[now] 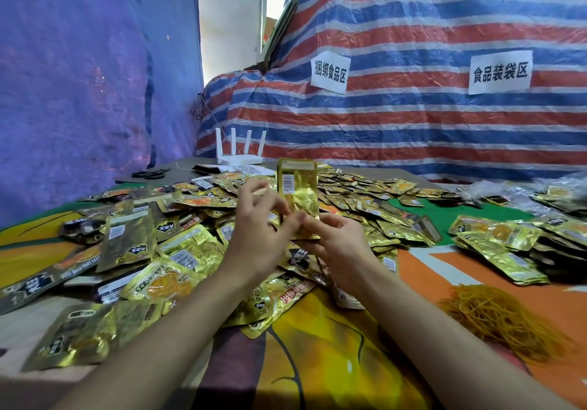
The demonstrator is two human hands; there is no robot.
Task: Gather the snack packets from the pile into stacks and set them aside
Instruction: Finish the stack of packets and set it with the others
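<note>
As the pile (190, 250) spread behind, left hand (260, 238) and right hand (338, 244) pinched an upright packet (298, 193) at its bottom edge. Cloth (317, 362) lay bare nearer.

Bare forearms in from lower corners, converging at centre. Left hand (259, 222): fingers curled, pinching lower edge of upright packet (298, 193). Right hand (338, 239): palm up, gripping same packet's base.

1. White plastic router (239, 152) with four upright antennas, far back.
2. Black-handled scissors (151, 173), flat, left of the router.
3. Loose heap of yellow rubber bands (505, 317) on orange cloth (444, 269), near right.
4. Two white paper signs (500, 72) on red-white-blue striped tarpaulin (413, 130).
</note>
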